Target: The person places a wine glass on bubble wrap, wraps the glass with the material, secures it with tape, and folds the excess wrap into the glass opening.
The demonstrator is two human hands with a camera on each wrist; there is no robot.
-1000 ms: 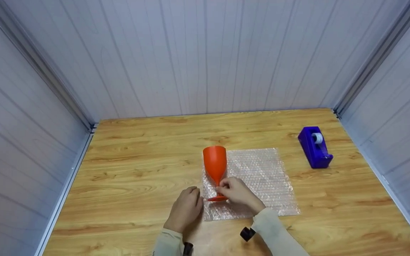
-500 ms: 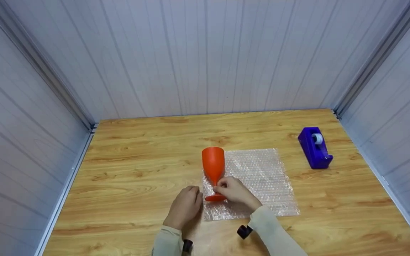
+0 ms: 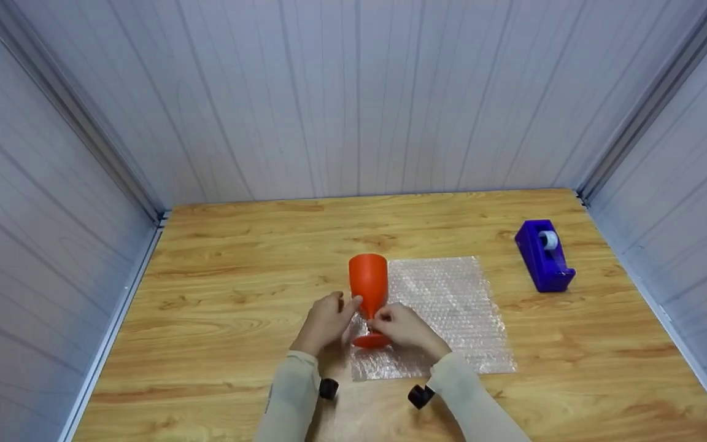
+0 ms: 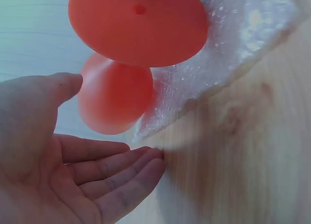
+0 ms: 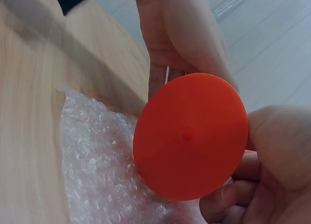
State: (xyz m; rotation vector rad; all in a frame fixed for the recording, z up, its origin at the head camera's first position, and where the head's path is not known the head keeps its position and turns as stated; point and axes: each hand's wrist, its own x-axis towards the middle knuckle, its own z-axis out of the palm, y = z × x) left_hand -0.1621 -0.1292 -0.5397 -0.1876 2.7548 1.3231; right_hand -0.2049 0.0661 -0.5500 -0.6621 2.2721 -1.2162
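An orange goblet (image 3: pixel 368 279) lies on its side at the left part of a bubble wrap sheet (image 3: pixel 445 301), its bowl away from me and its round foot (image 4: pixel 138 27) towards me. My right hand (image 3: pixel 407 328) pinches the stem just above the foot; in the right wrist view the foot hides most of that grip. My left hand (image 3: pixel 326 322) is beside the bowl's left side with its fingers extended. In the left wrist view, the thumb (image 4: pixel 68 87) is close to the bowl; whether it touches I cannot tell.
A blue tape dispenser (image 3: pixel 544 256) with a roll of clear tape stands on the wooden table (image 3: pixel 237 264) at the right. Pale panel walls (image 3: pixel 353 98) enclose the table at the back and both sides.
My left hand has moved forward and right, up to the bowl, and its thumb has spread. The goblet has shifted slightly left while my right hand keeps its hold on the stem.
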